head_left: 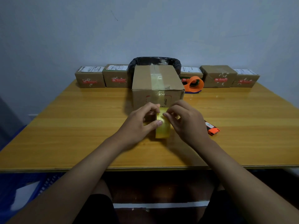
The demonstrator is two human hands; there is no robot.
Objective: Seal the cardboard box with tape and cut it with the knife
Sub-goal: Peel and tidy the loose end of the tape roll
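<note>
Cardboard box [157, 84] sits centre of the wooden table [64, 126], just beyond both hands, near face almost touching the fingertips. Clear tape strip [157, 78] runs over its top seam and down the front face, glossy, a bit wrinkled.

Tape roll [162, 126] is right in front of the box, standing on edge on the tabletop, yellowish and see-through. Left hand [140, 123] wraps it from the left, thumb pressed on the roll's outer surface, fingers curled behind, so closed on the roll. Right hand [186, 120] comes in from the right, thumb and forefinger pinched together at the top of the roll, at the tape's edge; can't tell if a loose end is actually lifted.

Utility knife [212, 127], black body w/ orange end, lies flat on the table just right of the right hand, not touched.

Behind the box on the right: orange tape dispenser [194, 84], rounded plastic shell, resting on the table, partly hidden by the box corner. Black bin bag [155, 61] w/ crinkly rim peeks over the box top at the back. Row of small parcels [116, 75] along the wall edge, brown card w/ white labels and red stickers, two left of the box, three right. Nothing between hands and box. Tabletop is shiny, orange-yellow wood grain.
</note>
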